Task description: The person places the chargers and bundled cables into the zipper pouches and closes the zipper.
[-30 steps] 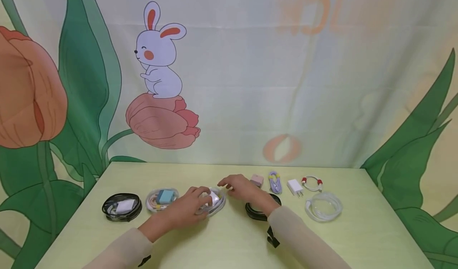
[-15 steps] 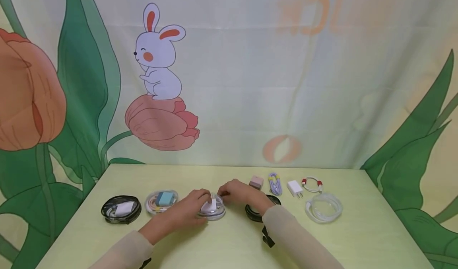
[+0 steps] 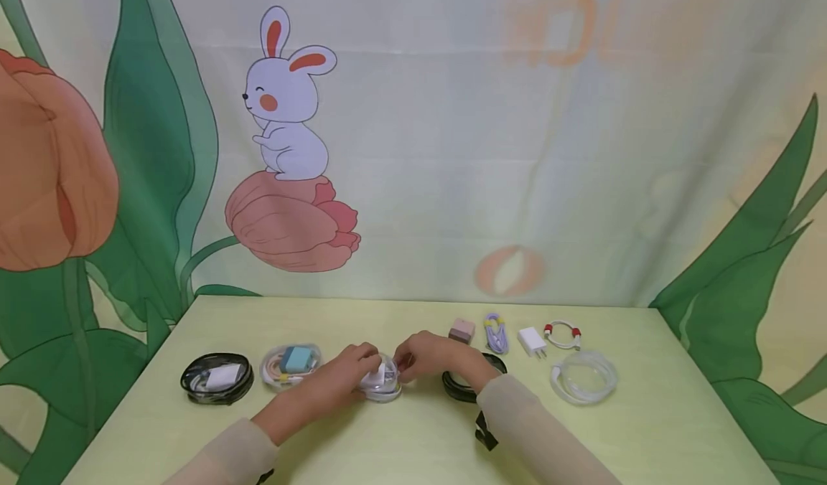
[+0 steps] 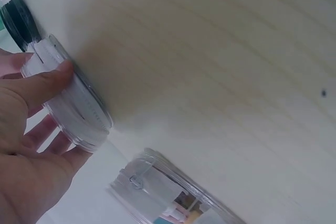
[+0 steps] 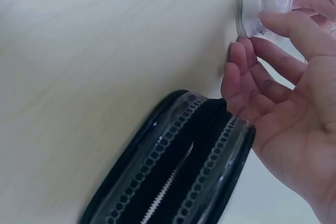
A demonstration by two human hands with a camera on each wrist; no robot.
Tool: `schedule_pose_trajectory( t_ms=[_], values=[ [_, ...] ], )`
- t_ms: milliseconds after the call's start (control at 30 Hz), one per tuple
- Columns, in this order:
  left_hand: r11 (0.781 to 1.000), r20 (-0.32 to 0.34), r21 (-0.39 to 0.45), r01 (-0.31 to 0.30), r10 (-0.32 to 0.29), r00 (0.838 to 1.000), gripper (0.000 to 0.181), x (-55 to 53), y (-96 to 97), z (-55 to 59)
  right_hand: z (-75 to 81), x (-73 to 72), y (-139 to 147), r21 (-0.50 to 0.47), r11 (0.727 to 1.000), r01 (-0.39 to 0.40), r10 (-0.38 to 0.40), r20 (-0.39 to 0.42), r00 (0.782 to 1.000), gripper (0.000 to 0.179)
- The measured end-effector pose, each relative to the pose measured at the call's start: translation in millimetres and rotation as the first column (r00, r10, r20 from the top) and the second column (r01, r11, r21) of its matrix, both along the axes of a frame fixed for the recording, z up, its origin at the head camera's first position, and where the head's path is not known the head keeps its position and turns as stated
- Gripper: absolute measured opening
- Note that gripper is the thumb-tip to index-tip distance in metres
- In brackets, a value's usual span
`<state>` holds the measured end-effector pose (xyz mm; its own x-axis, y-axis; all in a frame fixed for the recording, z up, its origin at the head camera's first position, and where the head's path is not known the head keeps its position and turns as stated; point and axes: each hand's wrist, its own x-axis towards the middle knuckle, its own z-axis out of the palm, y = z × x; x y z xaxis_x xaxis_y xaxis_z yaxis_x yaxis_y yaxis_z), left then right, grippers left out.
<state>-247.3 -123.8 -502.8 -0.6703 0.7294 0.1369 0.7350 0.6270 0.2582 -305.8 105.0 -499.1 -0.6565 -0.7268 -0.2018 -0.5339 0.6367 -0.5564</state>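
Note:
A clear round zip pouch (image 3: pixel 382 386) with a white charger inside lies at the table's middle, between both hands. My left hand (image 3: pixel 345 374) grips its left side; in the left wrist view the thumb lies along the zip side of the pouch (image 4: pixel 86 116), with fingers beneath. My right hand (image 3: pixel 429 356) pinches the pouch's right end between thumb and forefinger, as the right wrist view shows. Just left sits another clear pouch (image 3: pixel 274 381) holding a blue charger and cable. A black-edged zip pouch (image 5: pixel 173 166) lies beneath the right wrist.
A black-edged pouch (image 3: pixel 200 395) with a white charger lies far left. To the right are a pink charger (image 3: pixel 462 329), a purple cable (image 3: pixel 496 333), a white charger (image 3: pixel 532 341), a white cable with red ends (image 3: pixel 562 325) and a clear round pouch (image 3: pixel 581 395).
My right hand has come down from above right of the clear pouch and now pinches its right end. The pouch has shifted slightly left, with my left hand still on it.

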Motion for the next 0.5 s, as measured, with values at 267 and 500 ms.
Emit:
schedule_pose_trajectory(
  t_ms=[267, 500],
  values=[
    [1.000, -0.036, -0.008, 0.016, -0.016, 0.999, 0.042, 1.0, -3.6, -1.3, -11.2, 1.3, -6.9, 0.006, 1.000, -0.025, 0.026, -0.210, 0.977, 0.006],
    [0.999, -0.060, -0.029, 0.022, -0.023, 0.998, 0.043, 0.7, -5.7, -0.4, -5.1, 11.0, -10.0, 0.104, 0.994, 0.029, 0.009, -0.347, 0.938, 0.008]
  ],
)
